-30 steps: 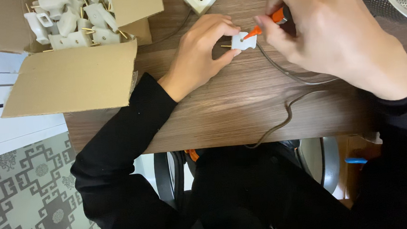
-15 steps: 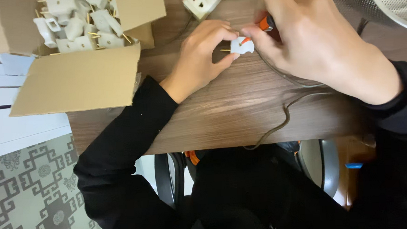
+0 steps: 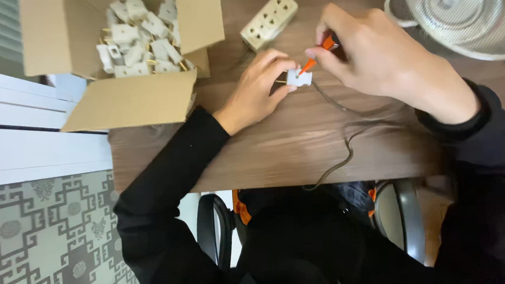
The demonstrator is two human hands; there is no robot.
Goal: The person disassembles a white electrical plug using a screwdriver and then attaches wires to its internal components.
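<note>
My left hand pinches a small white plug just above the brown wooden table. My right hand grips an orange-handled screwdriver, and its tip rests on the plug. A thin grey cable runs from the plug across the table toward its near edge. Both sleeves are black.
An open cardboard box at the far left holds several white plug parts. A beige power strip lies at the far edge. A white mesh basket stands at the far right. A chair is below the table edge.
The view has shifted, so the hands and plug sit lower in the picture. My left hand keeps hold of the plug, and the screwdriver stays on it.
</note>
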